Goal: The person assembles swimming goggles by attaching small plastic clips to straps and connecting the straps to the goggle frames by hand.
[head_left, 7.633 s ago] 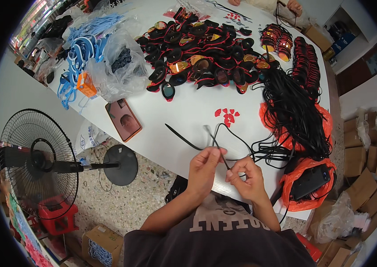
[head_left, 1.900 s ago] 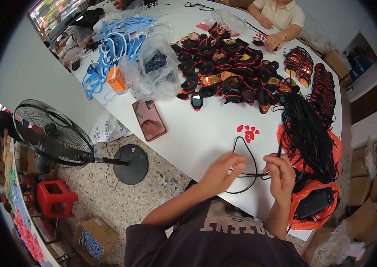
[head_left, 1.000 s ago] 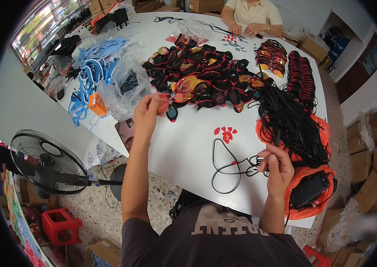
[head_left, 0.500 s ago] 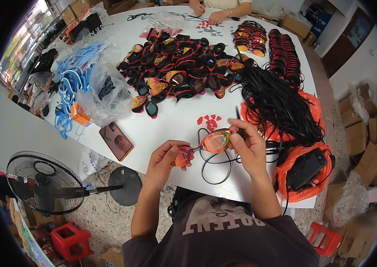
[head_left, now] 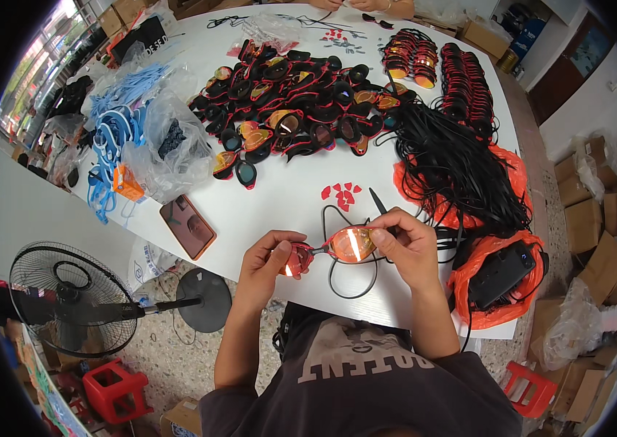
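Both of my hands hold one pair of swim goggles (head_left: 352, 245) with red rims and orange mirrored lenses, just above the table's near edge. My left hand (head_left: 268, 262) pinches the left eyepiece, partly covering it. The outer end of the right eyepiece is between the thumb and fingers of my right hand (head_left: 407, 246). A black strap (head_left: 352, 296) lies looped below the goggles; whether it joins them is hidden. Its pointed tip, or another strap's (head_left: 376, 198), sticks up beside my right fingers. Small red pieces (head_left: 342, 194) lie just beyond.
A heap of goggles (head_left: 287, 109) covers the table's middle, with stacked rows (head_left: 461, 91) behind right. Black straps (head_left: 461, 164) and an orange bag (head_left: 505, 277) are at right. A phone (head_left: 187, 227), blue straps (head_left: 118, 131) and a fan (head_left: 72, 298) stand left. A co-worker's hands (head_left: 370, 6) are opposite.
The goggles have tilted, so bright glare now shows on the lenses. My right hand has shifted slightly downward, its fingers more curled. The co-worker's hands have drawn back toward the far edge.
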### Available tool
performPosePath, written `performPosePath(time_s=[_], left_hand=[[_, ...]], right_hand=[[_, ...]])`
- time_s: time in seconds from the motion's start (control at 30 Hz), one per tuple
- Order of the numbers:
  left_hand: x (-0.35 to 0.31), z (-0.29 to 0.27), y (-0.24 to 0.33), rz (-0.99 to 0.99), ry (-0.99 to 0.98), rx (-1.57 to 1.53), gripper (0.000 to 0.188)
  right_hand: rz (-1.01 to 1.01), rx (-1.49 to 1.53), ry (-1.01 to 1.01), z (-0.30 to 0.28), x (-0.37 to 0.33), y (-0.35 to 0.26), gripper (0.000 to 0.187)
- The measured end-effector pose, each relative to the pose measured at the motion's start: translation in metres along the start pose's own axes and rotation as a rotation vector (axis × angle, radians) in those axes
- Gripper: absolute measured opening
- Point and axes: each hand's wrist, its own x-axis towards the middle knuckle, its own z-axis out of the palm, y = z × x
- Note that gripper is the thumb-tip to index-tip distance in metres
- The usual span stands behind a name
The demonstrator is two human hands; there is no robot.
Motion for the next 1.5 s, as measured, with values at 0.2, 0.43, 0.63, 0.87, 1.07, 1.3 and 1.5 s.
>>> performPosePath(time_s=[0.2,0.43,0.63,0.87,1.07,1.3,1.5], left_hand=[[-0.003,-0.003,-0.003,-0.036,0.003,-0.058,0.029],[-0.004,0.005,-0.017,0.01,-0.102,0.049,0.025],[-0.013,0.041,-0.004,0.67,0.098,0.727,0.051],[-0.017,0.071,-0.032,0.73,0.093,0.278,0.054],[-0.019,0.049,-0.028,0.503,0.16,-0.241,0.035],[-0.023,0.024,-0.01,0.308,0.194,-0.263,0.013],[-0.023,0.025,-0.007,0.277,0.245,-0.195,0.018]], right_hand=[[-0.087,0.006,-0.02,0.003,-0.004,0.007,0.022],[-0.131,-0.01,0.111,0.007,-0.016,0.001,0.013],[-0.193,-0.171,0.155,0.034,-0.019,-0.004,0.015],[-0.106,-0.125,0.113,0.064,-0.027,-0.011,0.011],[-0.164,-0.106,-0.134,0.064,-0.027,-0.004,0.023],[0.068,-0.192,-0.125,0.064,-0.023,-0.006,0.018],[-0.33,-0.492,-0.033,0.076,-0.008,0.001,0.008]])
